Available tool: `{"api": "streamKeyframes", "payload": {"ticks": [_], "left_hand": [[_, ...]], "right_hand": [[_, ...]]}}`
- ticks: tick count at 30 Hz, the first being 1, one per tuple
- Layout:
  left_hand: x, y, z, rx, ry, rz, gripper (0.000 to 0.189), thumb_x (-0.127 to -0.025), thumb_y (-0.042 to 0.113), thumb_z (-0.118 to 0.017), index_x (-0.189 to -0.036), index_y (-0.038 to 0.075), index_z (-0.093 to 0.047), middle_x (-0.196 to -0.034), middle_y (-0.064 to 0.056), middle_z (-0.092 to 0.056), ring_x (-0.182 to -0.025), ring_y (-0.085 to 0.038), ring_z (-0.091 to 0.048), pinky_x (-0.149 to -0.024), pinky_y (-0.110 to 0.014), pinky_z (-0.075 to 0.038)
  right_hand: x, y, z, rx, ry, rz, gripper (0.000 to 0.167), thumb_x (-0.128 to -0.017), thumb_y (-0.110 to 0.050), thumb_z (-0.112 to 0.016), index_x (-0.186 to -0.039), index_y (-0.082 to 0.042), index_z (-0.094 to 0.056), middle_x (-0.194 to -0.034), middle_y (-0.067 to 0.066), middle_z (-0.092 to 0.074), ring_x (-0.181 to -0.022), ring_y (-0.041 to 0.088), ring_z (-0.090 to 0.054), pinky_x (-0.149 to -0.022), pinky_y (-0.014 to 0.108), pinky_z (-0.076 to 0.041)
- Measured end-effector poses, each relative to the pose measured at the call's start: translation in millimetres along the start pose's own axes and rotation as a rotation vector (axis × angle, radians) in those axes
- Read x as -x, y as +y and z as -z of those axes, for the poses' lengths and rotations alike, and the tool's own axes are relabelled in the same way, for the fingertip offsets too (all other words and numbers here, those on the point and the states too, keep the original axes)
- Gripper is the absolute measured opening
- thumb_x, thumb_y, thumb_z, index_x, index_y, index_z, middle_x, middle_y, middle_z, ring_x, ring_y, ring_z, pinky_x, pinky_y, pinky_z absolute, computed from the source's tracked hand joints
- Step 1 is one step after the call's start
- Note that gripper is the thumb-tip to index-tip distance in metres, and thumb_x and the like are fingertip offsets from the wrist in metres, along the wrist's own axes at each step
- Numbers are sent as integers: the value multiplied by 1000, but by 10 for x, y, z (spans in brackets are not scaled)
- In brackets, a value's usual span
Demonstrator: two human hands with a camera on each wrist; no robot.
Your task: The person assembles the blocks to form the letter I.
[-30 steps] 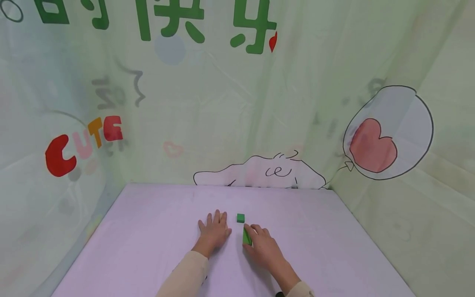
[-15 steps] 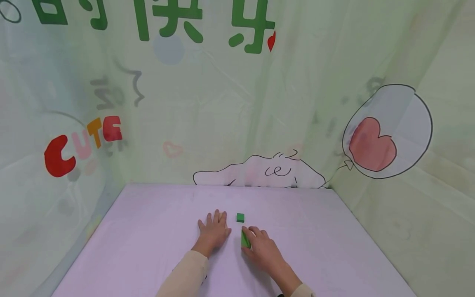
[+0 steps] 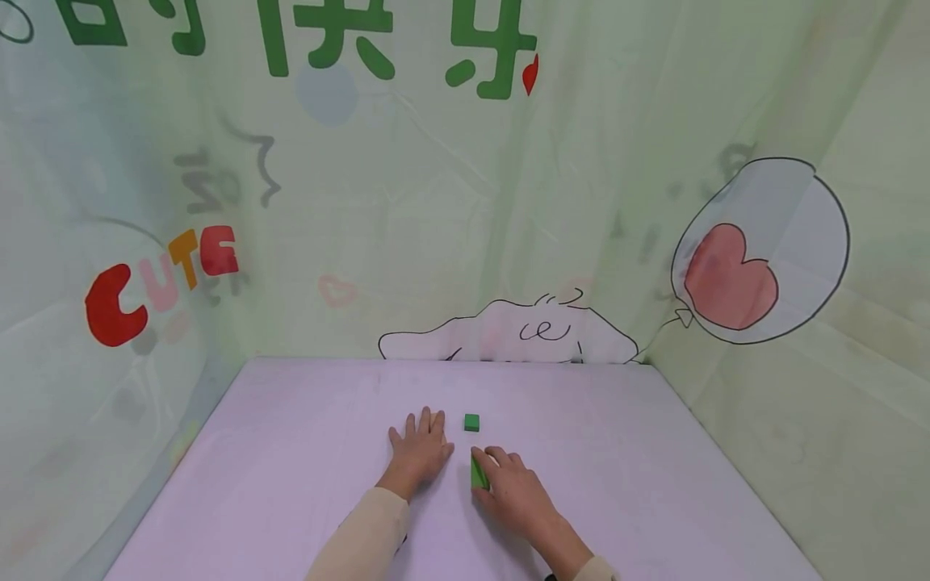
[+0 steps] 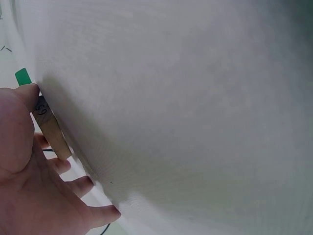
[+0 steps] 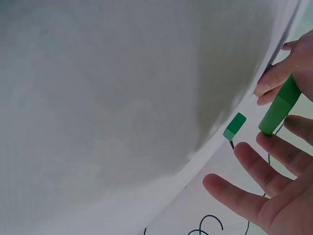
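In the head view, my right hand (image 3: 514, 494) pinches a long green block (image 3: 479, 474) between thumb and fingertips. The right wrist view shows this green block (image 5: 279, 108) apart from the tabletop, seemingly raised slightly. My left hand (image 3: 418, 453) lies low on the table with fingers spread. Under it, in the left wrist view, a plain wooden block (image 4: 55, 134) with dark marks on one end sits between the thumb and fingertips, which touch its ends. A small green cube (image 3: 471, 423) rests on the table beyond both hands, apart from them.
The table (image 3: 312, 420) has a pale lilac cover. Printed cloth hangs behind it and at both sides, with a balloon drawing (image 3: 760, 250) on the right and coloured letters (image 3: 116, 307) on the left.
My right hand has drawn the long green block slightly nearer to me and a little left. The left hand stays in place, and the small cube has not moved on the table.
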State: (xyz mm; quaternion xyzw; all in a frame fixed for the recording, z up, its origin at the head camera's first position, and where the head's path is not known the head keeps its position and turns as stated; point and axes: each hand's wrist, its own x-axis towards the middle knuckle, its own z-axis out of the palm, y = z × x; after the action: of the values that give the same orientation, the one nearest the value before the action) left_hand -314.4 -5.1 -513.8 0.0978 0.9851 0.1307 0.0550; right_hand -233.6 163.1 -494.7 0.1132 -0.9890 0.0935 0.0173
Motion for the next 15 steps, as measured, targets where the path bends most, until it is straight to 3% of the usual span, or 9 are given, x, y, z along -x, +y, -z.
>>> {"api": "streamKeyframes", "payload": {"ticks": [10, 15], "left_hand": [[13, 11, 4, 13, -7, 1, 66, -107, 44, -52, -162, 13, -34, -170, -15, -28, -156, -43, -26, -119, -72, -21], [9, 13, 7, 23, -8, 3, 67, -107, 45, -50, -163, 13, -32, -171, -15, -27, -156, -43, -25, -120, -73, -20]], "right_hand": [[83, -4, -12, 5, -25, 44, 58, -93, -35, -77, -144, -15, -60, -137, 11, -63, -112, 30, -63, -80, 49, -59], [92, -24, -29, 14, -59, 28, 56, -92, -36, -78, -142, -15, -62, -135, 9, -64, -110, 28, -63, -82, 48, -58]]}}
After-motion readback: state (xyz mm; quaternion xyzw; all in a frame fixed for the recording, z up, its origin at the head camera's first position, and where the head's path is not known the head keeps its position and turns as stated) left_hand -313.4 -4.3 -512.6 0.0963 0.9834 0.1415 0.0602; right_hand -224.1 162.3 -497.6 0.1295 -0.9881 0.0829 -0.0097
